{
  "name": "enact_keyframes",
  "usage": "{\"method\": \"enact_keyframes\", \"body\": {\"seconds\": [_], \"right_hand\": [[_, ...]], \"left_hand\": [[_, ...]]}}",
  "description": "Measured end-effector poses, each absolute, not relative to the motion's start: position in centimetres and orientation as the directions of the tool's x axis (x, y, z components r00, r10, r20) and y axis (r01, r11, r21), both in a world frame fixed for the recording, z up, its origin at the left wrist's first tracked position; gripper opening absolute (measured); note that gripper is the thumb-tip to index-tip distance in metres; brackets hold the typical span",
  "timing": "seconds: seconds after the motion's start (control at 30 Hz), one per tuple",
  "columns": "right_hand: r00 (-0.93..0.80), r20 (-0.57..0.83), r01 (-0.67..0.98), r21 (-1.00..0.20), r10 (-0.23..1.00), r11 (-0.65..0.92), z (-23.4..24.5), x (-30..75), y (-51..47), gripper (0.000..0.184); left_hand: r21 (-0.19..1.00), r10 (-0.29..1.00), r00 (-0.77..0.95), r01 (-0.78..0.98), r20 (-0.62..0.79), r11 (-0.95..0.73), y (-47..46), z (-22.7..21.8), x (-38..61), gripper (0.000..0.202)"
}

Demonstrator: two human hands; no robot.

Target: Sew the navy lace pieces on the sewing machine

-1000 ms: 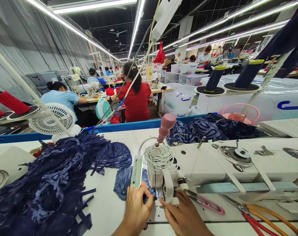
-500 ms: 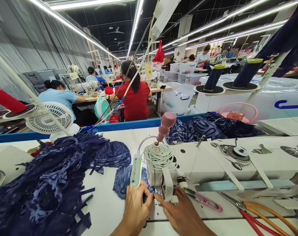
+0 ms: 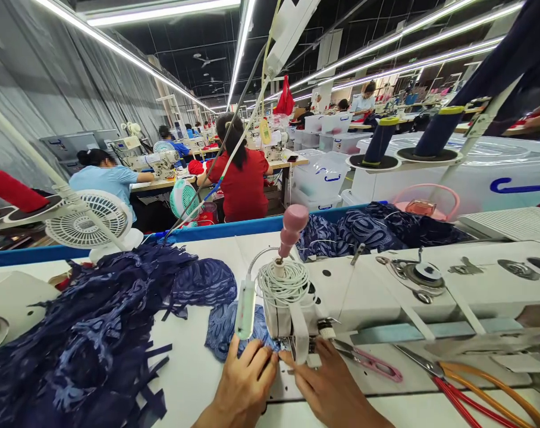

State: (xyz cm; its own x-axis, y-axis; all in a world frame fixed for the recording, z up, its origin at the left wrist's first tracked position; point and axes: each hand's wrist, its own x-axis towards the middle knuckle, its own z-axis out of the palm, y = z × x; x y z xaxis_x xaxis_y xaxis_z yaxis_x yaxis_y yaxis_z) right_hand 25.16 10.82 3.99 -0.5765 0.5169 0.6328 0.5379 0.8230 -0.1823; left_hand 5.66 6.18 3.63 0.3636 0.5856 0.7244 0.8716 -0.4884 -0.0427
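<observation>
My left hand (image 3: 245, 380) and my right hand (image 3: 327, 386) lie side by side at the needle end of a white sewing machine (image 3: 386, 291). The fingers of both press down on a small piece of navy lace fabric (image 3: 223, 327) that runs under the presser foot (image 3: 292, 346). The fingertips nearly touch each other just in front of the foot. A slim lamp (image 3: 245, 309) on a bent neck hangs over my left hand. A large heap of navy lace pieces (image 3: 87, 333) covers the table to the left.
Pink thread snips (image 3: 377, 365) and orange-handled scissors (image 3: 470, 386) lie to the right of my right hand. More navy fabric (image 3: 377, 229) is piled behind the machine. A white fan (image 3: 89, 217) stands at the left. Other workers sit at machines beyond a blue table edge (image 3: 234, 229).
Both hands have shifted slightly, with the fingertips drawn closer together at the presser foot. The view has drifted a little to the right.
</observation>
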Motion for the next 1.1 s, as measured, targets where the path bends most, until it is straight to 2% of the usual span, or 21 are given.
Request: {"method": "enact_keyframes", "body": {"seconds": [0.1,0.23,0.43,0.67,0.87,1.1], "right_hand": [[-0.577,0.627,0.501,-0.233,0.523,0.833,4.3,25.5,10.9,0.035],[-0.627,0.601,0.531,-0.137,0.496,0.836,4.4,25.5,10.8,0.035],[-0.608,0.595,0.568,-0.136,0.526,0.811,4.7,25.0,10.7,0.036],[-0.586,0.608,0.569,-0.161,0.535,0.806,4.7,25.1,10.6,0.037],[-0.571,0.585,0.504,-0.303,0.576,0.809,5.1,25.5,10.9,0.037],[-0.547,0.645,0.515,-0.242,0.533,0.822,5.7,25.2,10.9,0.036]], "left_hand": [[-0.049,0.568,0.366,0.867,0.738,-0.496,6.3,3.4,5.5,0.031],[-0.026,0.572,0.363,0.859,0.736,-0.512,6.3,3.8,5.3,0.027],[0.11,0.649,0.315,0.843,0.692,-0.526,5.7,3.4,4.6,0.034],[0.075,0.621,0.313,0.853,0.719,-0.517,5.8,1.5,4.5,0.033],[0.075,0.695,0.36,0.856,0.623,-0.511,5.6,3.5,4.2,0.029],[0.093,0.704,0.361,0.851,0.612,-0.517,5.7,3.9,4.2,0.034]]}}
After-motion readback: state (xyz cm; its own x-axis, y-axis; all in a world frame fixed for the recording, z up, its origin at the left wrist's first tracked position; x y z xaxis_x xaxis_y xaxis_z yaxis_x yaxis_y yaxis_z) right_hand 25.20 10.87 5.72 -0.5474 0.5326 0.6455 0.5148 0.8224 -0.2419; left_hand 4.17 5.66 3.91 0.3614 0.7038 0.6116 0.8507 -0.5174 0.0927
